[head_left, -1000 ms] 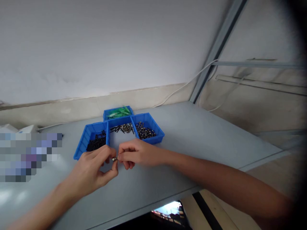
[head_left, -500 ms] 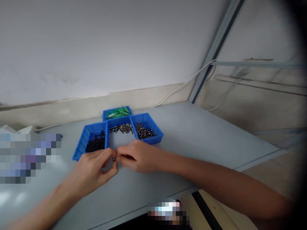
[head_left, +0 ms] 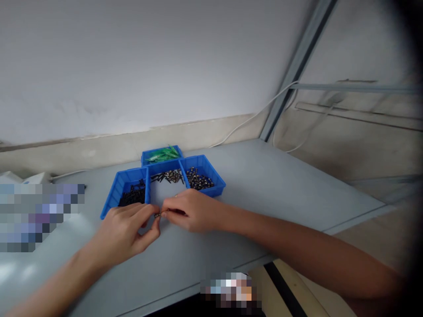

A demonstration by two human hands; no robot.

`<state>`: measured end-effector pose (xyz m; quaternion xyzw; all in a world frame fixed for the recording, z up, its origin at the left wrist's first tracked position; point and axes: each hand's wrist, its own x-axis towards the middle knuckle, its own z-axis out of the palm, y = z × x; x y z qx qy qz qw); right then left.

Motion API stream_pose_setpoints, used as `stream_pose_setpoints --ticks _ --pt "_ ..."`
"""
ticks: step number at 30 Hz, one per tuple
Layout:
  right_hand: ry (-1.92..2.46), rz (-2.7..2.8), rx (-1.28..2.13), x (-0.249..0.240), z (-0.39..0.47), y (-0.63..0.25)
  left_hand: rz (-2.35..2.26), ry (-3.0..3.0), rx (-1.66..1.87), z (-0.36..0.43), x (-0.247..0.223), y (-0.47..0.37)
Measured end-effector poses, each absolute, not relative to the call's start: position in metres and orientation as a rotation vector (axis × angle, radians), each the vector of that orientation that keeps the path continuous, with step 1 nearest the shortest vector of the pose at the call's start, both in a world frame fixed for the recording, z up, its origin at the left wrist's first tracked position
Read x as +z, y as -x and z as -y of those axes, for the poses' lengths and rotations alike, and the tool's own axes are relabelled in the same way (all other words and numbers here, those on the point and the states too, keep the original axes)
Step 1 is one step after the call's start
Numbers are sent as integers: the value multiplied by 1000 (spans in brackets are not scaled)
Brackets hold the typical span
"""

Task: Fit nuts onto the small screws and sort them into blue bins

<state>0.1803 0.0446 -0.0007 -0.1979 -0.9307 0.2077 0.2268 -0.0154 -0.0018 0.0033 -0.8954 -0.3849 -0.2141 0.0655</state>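
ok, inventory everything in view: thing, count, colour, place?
table: 1, grey, centre
bins: 3, blue, on table, left, back and right
black pieces: many, black, left bin
green pieces: several, green, back bin
metallic pieces: many, dark and silvery, right bin
loose pieces: many, black and metallic, between side bins
small part: 1, metallic, in front of bins
wall: 1, whitish, behind table
frame: 1, grey, right
cable: 1, white, against wall and frame
pixelated patches: 2, unreadable, left and bottom
left hand: 1, bare, pinching small part
right hand: 1, bare, likewise
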Motion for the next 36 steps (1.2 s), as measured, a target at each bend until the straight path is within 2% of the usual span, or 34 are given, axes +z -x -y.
stream_pose_setpoints --ticks 36 --pt "621 2568 484 1 -44 -180 1154 2670 -567 0 1 17"
